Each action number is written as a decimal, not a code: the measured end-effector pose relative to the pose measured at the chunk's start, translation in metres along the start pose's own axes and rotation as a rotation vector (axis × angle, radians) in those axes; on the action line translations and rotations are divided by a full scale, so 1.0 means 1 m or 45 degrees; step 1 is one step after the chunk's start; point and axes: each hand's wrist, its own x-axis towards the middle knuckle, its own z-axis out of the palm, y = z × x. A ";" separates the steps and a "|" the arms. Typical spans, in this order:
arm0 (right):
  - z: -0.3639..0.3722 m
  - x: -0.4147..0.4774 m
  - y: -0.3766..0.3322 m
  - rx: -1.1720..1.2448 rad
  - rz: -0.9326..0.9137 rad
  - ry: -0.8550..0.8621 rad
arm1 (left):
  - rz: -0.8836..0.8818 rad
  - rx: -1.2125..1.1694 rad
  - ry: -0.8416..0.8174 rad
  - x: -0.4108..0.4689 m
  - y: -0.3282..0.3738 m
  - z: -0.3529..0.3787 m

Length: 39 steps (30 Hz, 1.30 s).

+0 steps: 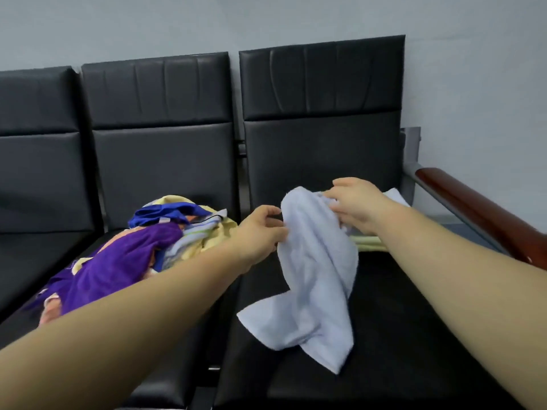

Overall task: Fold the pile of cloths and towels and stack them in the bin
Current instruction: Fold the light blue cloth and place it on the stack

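Right now the pale blue towel (319, 261) hangs bunched between my 2 hands over the right seat (384, 335) of a row of 3 black seats. Its loose lower end trails down toward the cushion, and I cannot tell whether it touches. My left hand (260, 232) pinches the towel's left edge between thumb and curled fingers. My right hand (355, 205) grips its top, fingers curled into the cloth. Just behind that hand, at the back of the same seat, lie folded cloths (368, 243), 1 white and 1 pale yellow showing. On the middle seat (165, 161) sits the unfolded pile (142, 247), with purple, blue, striped and yellow pieces tangled together. A reddish wooden armrest (473, 208) runs along the far right, and a grey wall (266, 22) stands behind.
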 end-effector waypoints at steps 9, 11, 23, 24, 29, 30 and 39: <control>-0.003 -0.049 0.129 -0.825 0.108 -0.343 | 0.123 0.923 -0.718 -0.031 -0.079 0.036; 0.004 -0.060 0.135 -0.928 0.102 -0.549 | 0.238 1.096 -0.785 -0.034 -0.091 0.035; 0.020 -0.053 0.138 -1.178 0.048 -0.401 | -0.004 0.367 -0.304 -0.011 -0.113 0.021; 0.018 -0.050 0.134 -1.095 0.081 -0.336 | -0.017 0.270 -0.283 -0.011 -0.111 0.021; 0.019 -0.040 0.127 -1.058 0.028 -0.112 | 0.099 0.160 -0.362 -0.010 -0.098 0.021; 0.019 -0.039 0.127 -1.054 0.017 -0.094 | 0.145 0.244 -0.386 -0.011 -0.096 0.020; 0.024 -0.032 0.130 -0.625 0.072 -0.021 | 0.263 0.613 -0.293 -0.011 -0.090 0.018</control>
